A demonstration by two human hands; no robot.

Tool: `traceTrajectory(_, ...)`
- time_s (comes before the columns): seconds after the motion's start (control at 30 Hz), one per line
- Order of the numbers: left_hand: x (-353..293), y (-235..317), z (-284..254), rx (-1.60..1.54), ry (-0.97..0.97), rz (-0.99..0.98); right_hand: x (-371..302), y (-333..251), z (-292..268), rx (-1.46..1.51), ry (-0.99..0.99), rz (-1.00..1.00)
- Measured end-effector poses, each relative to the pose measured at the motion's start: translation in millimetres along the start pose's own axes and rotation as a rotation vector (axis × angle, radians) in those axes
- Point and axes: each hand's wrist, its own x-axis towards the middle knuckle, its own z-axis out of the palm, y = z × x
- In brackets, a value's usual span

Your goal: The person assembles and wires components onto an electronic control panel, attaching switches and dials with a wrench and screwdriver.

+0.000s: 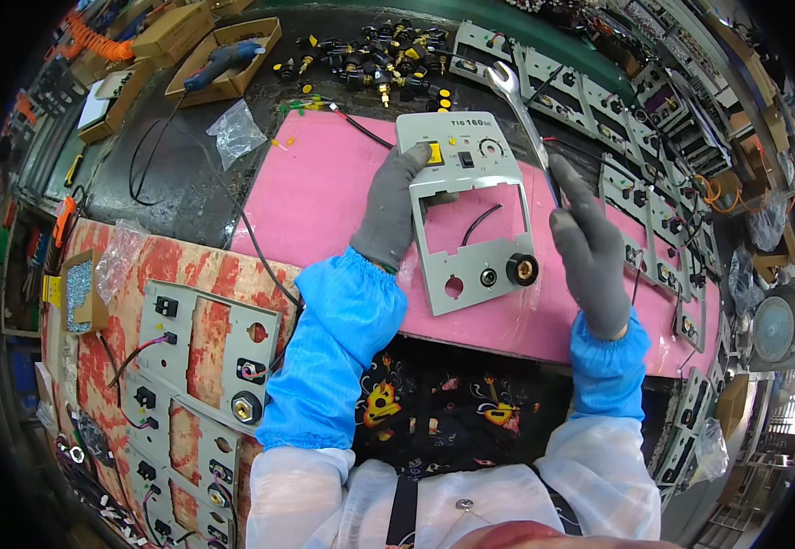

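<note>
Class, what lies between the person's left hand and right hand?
In the head view, the grey panel, gripped by the left hand, lies there; pink mat shows between it and the right hand, which holds a wrench.

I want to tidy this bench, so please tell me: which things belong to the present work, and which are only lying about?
Belongs to the job:
grey panel, in the left hand
wrench, in the right hand
similar panels nearby, probably

Seemingly just lying about:
clear plastic bag beside pink sheet
blue tool in open box
</note>
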Motion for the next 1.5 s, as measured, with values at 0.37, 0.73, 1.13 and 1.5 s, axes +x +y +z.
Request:
traceTrajectory(0.37,1.0,-1.0,-5.6,0.073,0.068,-0.012,-13.1,6.6,-12.8,-0.006,0.049,0.255)
traceTrajectory(0.73,1.6,-0.1,0.8,0.059,0.068,0.001,13.8,-23.0,-7.0,-0.875,0.143,-0.340)
traceTrajectory(1.13,-1.3,-14.2,-3.8,0.120,0.035,0.074,225.1,-68.4,206.5,-0.597,-0.481,-0.547)
traceTrajectory(1.5,4.3,-35.5,-15.0,0.072,0.026,0.399,235.9,-81.5,245.2,-0.748,-0.465,-0.343)
